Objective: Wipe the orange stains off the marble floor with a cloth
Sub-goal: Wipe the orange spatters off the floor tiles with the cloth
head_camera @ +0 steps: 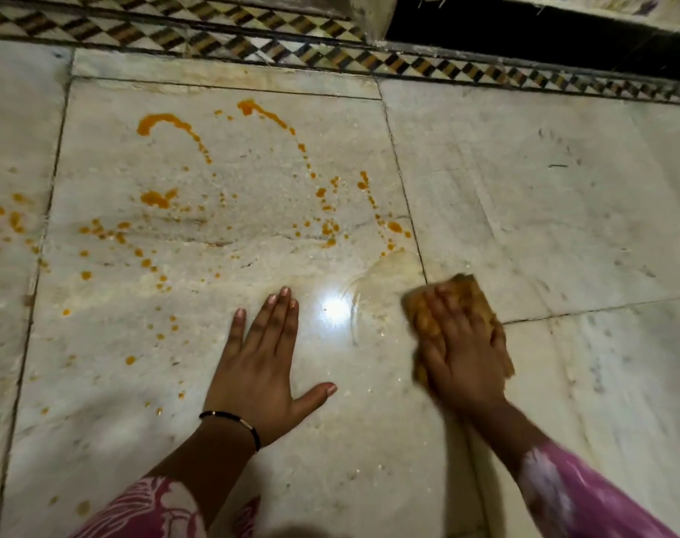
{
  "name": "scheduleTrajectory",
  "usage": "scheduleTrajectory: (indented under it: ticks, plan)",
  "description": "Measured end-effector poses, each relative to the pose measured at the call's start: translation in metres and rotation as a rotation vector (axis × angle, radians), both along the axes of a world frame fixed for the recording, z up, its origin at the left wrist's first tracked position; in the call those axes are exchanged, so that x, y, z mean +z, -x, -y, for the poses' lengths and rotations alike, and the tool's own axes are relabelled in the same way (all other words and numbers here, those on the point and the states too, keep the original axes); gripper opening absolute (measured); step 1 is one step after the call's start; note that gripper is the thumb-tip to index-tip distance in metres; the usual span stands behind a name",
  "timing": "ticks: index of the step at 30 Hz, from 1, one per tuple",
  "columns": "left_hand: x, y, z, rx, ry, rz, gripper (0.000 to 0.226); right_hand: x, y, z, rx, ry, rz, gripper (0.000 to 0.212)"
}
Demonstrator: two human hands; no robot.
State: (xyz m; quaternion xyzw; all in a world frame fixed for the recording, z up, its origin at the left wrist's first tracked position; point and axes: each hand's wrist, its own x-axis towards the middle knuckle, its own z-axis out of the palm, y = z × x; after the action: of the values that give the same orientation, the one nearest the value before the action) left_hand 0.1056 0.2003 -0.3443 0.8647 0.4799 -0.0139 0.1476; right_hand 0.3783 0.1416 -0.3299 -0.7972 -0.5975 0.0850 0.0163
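Note:
Orange stains [158,198] lie spattered over the pale marble floor [544,196], in arcs, blobs and several small drops across the left and middle slabs. My right hand [460,351] presses flat on an orange-brown cloth [472,291] at the joint between two slabs, just right of a wet smeared patch [385,273]. The cloth shows past my fingertips and at both sides of the hand. My left hand [262,363] rests flat on the floor with fingers spread, holding nothing, below the stained area.
A checkered tile border [330,56] runs along the far edge of the floor. Beyond it stands a wall corner [369,17] with a dark opening [524,36] to the right. A bright light reflection [334,310] glares between my hands.

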Motion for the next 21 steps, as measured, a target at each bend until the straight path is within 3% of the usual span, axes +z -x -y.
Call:
scheduleTrajectory:
  ticks: [2,3,7,9,13,16,18,21]
  plan:
    - [0.000,0.000,-0.001,0.010,-0.005,-0.003,0.103,-0.004,0.016,-0.064,-0.187,-0.010,0.010,0.071]
    - [0.001,-0.001,-0.001,0.006,-0.002,-0.009,0.103,-0.003,0.034,-0.086,-0.183,-0.001,0.004,0.073]
    - [0.001,-0.001,-0.001,0.006,0.008,0.007,0.103,-0.004,0.090,-0.046,0.212,-0.037,-0.046,0.066]
    - [0.000,0.000,0.000,0.003,0.010,0.012,0.103,0.000,0.070,0.001,0.254,-0.015,-0.048,0.066]
    - [-0.002,0.001,-0.001,0.005,0.008,0.020,0.104,-0.001,0.010,-0.043,-0.072,-0.007,-0.001,0.065]
    - [-0.002,0.000,-0.001,0.007,0.005,0.021,0.103,-0.005,0.035,-0.120,-0.200,-0.015,-0.036,0.067]
    - [-0.001,0.001,-0.001,0.007,0.012,0.021,0.103,-0.004,0.067,-0.120,-0.065,-0.037,-0.056,0.063]
    - [0.001,0.001,-0.001,0.007,0.025,0.023,0.104,0.002,0.076,-0.047,0.144,-0.028,-0.061,0.063]
